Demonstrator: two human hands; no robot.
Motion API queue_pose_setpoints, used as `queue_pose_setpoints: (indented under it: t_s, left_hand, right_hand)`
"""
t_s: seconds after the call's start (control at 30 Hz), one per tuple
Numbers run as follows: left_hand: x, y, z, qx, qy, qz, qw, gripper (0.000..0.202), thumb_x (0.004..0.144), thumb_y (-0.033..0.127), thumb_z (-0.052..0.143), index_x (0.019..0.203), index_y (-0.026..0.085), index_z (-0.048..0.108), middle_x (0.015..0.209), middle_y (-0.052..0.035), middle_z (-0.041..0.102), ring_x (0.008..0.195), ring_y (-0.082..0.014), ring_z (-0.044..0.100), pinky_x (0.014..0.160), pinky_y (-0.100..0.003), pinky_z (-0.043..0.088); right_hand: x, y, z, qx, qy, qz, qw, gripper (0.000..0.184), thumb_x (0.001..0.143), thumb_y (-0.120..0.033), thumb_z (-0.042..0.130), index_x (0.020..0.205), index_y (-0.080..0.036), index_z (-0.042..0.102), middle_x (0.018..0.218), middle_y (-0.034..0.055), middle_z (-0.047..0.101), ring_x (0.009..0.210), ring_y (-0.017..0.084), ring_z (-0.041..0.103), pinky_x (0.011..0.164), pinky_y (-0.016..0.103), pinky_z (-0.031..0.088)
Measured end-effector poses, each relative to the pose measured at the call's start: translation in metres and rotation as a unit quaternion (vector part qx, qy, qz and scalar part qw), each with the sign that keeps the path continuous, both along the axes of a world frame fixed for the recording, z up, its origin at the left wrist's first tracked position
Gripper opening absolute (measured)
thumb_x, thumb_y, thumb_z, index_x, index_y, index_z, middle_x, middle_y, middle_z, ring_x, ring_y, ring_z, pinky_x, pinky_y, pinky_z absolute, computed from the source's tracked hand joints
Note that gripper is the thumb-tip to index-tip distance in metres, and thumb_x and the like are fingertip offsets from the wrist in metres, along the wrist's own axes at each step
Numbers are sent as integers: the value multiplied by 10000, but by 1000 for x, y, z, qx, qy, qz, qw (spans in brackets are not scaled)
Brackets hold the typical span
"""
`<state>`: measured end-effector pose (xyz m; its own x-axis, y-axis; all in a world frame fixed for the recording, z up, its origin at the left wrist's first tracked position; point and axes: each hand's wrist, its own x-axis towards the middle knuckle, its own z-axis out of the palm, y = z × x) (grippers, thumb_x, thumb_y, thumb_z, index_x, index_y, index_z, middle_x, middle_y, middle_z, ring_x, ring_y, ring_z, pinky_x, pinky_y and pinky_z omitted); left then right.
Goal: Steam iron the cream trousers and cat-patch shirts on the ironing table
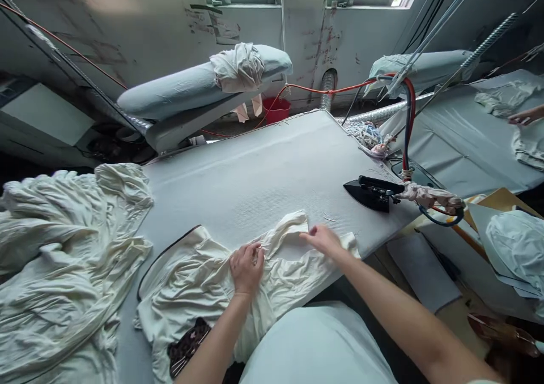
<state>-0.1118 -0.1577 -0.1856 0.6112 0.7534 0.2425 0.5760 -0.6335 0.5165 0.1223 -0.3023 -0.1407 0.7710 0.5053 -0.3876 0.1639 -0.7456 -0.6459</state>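
Note:
A cream garment (199,282) with a dark trim edge lies crumpled on the near part of the grey ironing table (263,169). My left hand (246,268) rests on it with fingers curled, pinching a fold of the cloth. My right hand (323,239) lies on the garment's right end, fingers bent and pressing the fabric near its upper edge. A black iron (372,192) sits on the table to the right of my right hand, its hose wrapped in cloth.
A pile of cream cloth (59,259) covers the table's left side. A padded sleeve board (199,84) with a rag stands behind. A red bucket (276,110) sits on the floor. Another person's hand (525,116) works at the right-hand table (463,146).

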Motion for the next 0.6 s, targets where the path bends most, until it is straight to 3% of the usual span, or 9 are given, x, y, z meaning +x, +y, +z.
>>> queue_pose_setpoints:
  t_s: [0.07,0.13,0.2,0.3,0.4,0.53,0.6]
  left_hand:
    - [1,-9,8,-1,-21,9,1000,209,921,304,563,1058,217,695,1119,-86,713,1068,-267,627,972,-417,416]
    - [3,-20,18,-1,-50,15,999,217,934,316,552,1066,211,688,1148,-96,708,1125,-269,617,1019,-436,408]
    - [10,-30,31,-14,-80,9,997,215,948,337,545,1042,212,693,1125,-92,708,1127,-260,618,1033,-440,417]
    - [33,-47,53,-52,-121,-31,991,206,967,340,534,972,220,701,1029,-67,712,1046,-225,638,973,-394,470]
    - [71,-64,73,-83,-121,-58,987,200,948,380,580,959,222,701,979,-55,714,981,-212,642,919,-364,489]
    - [108,-71,89,-165,-7,-120,979,222,886,439,662,888,228,733,816,-13,704,743,-168,622,731,-302,484]
    - [107,-62,91,-200,2,-76,977,256,914,432,631,877,201,735,819,-13,700,732,-155,624,695,-286,493]
  right_hand:
    - [-13,16,-10,88,30,-23,995,291,754,-482,661,754,-193,629,909,82,674,863,231,614,789,332,455]
    - [-7,21,-11,151,40,-39,987,304,817,-483,546,855,-191,622,945,74,677,851,202,611,797,316,474]
    - [17,16,-6,206,50,-53,976,373,829,-528,506,936,-184,603,962,75,684,846,191,613,796,311,492]
    - [57,-1,9,272,100,-26,957,460,726,-619,626,876,-185,596,872,65,685,809,195,620,769,321,505]
    - [76,-14,29,294,187,30,937,500,611,-616,761,808,-183,606,783,44,673,758,192,624,757,336,505]
    - [74,-35,58,310,208,99,922,559,739,-547,750,1146,-189,612,836,30,692,878,202,663,854,344,500]
    - [73,-60,61,293,159,79,939,499,820,-569,669,1157,-207,606,884,44,695,889,208,664,848,343,499]
